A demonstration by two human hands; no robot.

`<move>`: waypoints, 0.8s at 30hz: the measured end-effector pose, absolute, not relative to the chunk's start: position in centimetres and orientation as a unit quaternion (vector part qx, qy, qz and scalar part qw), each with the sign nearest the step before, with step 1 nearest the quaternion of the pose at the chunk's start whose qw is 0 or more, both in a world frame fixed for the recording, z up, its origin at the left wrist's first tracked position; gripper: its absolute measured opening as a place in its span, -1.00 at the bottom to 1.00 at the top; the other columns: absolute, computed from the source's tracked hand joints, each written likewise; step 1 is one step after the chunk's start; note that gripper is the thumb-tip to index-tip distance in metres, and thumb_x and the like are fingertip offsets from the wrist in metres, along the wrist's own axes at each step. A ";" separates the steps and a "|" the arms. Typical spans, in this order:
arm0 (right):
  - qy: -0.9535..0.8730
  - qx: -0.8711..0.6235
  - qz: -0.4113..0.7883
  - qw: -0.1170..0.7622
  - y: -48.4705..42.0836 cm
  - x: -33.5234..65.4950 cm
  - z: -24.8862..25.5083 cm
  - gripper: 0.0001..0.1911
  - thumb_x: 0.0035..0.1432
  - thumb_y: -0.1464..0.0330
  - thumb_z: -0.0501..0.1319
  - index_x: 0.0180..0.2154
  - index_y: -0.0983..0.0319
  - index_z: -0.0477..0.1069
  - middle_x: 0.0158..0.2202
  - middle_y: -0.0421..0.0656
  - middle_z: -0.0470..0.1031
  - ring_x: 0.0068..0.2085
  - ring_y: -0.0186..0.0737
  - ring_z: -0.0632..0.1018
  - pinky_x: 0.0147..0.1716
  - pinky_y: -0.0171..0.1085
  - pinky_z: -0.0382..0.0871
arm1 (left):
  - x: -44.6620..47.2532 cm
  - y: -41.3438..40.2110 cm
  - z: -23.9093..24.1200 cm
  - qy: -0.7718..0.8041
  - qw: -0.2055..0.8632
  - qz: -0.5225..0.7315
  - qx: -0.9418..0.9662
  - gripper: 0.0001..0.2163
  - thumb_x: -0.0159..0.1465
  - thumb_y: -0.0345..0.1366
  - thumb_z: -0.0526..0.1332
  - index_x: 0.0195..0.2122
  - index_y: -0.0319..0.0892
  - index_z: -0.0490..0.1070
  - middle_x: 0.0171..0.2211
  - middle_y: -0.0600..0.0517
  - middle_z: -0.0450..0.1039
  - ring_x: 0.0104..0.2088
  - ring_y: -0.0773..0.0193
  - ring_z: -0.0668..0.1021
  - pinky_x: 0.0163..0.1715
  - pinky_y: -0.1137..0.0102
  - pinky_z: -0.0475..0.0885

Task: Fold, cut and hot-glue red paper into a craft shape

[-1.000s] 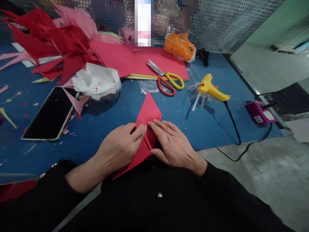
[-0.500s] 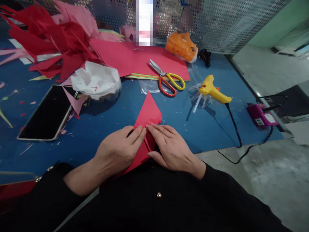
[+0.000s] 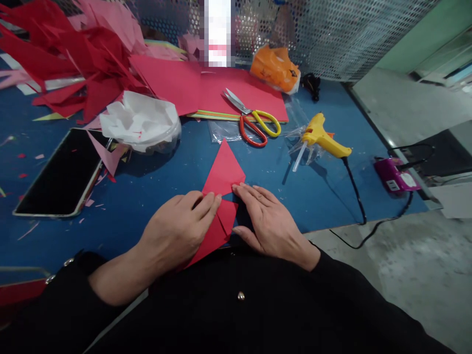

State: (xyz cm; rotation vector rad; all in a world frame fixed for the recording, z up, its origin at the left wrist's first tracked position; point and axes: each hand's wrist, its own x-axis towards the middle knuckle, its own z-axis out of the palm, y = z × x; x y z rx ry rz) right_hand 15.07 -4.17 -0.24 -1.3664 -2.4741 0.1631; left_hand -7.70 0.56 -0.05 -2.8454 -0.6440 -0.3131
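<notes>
Red folded paper [image 3: 224, 167] lies at the near edge of the blue table [image 3: 271, 169], between the hands; its lower left part runs under the left hand [image 3: 175, 226], hidden. Left: digits bunched, tips together on the paper; cannot tell whether pinching or only pressing. Right hand [image 3: 273, 223]: thumb spread from straight fingers, tips at the paper's right edge. Pixelated patch [image 3: 217, 34] masks something at the back. Scrap-paper heap [image 3: 92, 54] cut off by the frame, upper left.
</notes>
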 end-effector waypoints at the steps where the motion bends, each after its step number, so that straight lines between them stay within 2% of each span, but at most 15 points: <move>1: -0.862 -0.483 0.047 0.149 -4.3 15.3 -0.3 -0.27 0.41 0.05 -0.06 0.27 0.58 0.14 0.28 0.24 0.30 0.31 0.07 0.32 0.29 0.05 0.20 | -7.7 0.6 -0.1 -0.220 0.103 -0.107 -0.964 -0.64 0.31 -0.52 0.05 0.09 -0.52 0.43 -0.04 -0.29 0.55 -0.21 -0.08 0.54 -0.36 0.11 0.52; 9: -0.859 -0.497 0.007 0.121 -4.6 15.8 -0.5 -0.28 0.42 0.05 -0.10 0.28 0.53 0.12 0.29 0.13 0.33 0.33 0.06 0.26 0.35 0.06 0.04 | -7.8 0.6 -0.2 -0.208 0.139 -0.179 -0.951 -0.72 0.33 -0.51 0.07 -0.05 -0.55 0.49 -0.10 -0.30 0.59 -0.14 -0.01 0.58 -0.17 0.15 0.55; 11: -0.859 -0.497 0.005 0.121 -4.5 15.8 -0.5 -0.28 0.42 0.04 -0.11 0.28 0.53 0.13 0.29 0.13 0.33 0.33 0.06 0.26 0.35 0.05 0.04 | -7.8 0.5 -0.1 -0.230 0.141 -0.212 -0.939 -0.71 0.31 -0.54 0.08 -0.02 -0.54 0.47 -0.08 -0.29 0.59 -0.12 0.02 0.58 -0.15 0.20 0.55; 16: -0.861 -0.498 -0.008 0.107 -4.5 15.7 -0.6 -0.27 0.43 0.04 -0.13 0.30 0.53 0.12 0.30 0.11 0.31 0.32 0.06 0.27 0.35 0.02 0.02 | -7.7 0.6 -0.1 -0.243 0.102 -0.140 -0.954 -0.61 0.32 -0.53 0.02 0.14 -0.49 0.38 0.11 -0.28 0.48 -0.17 0.00 0.54 -0.28 0.14 0.53; 21: -0.855 -0.506 -0.015 0.113 -4.6 15.5 -0.9 -0.31 0.42 0.08 -0.09 0.29 0.52 0.14 0.28 0.11 0.34 0.33 0.09 0.26 0.34 0.06 0.03 | -7.6 0.8 -0.3 -0.246 0.090 -0.113 -0.958 -0.60 0.30 -0.52 0.01 0.13 -0.46 0.41 0.12 -0.22 0.49 -0.21 -0.03 0.46 -0.36 0.13 0.46; 24: -0.832 -0.531 -0.014 0.160 -4.8 15.7 -0.9 -0.37 0.40 0.12 -0.04 0.22 0.53 0.23 0.20 0.13 0.43 0.31 0.09 0.29 0.33 0.05 0.08 | -7.6 0.8 -0.3 -0.248 0.091 -0.107 -0.959 -0.58 0.29 -0.52 0.01 0.15 -0.47 0.39 0.14 -0.22 0.47 -0.19 -0.02 0.43 -0.35 0.15 0.44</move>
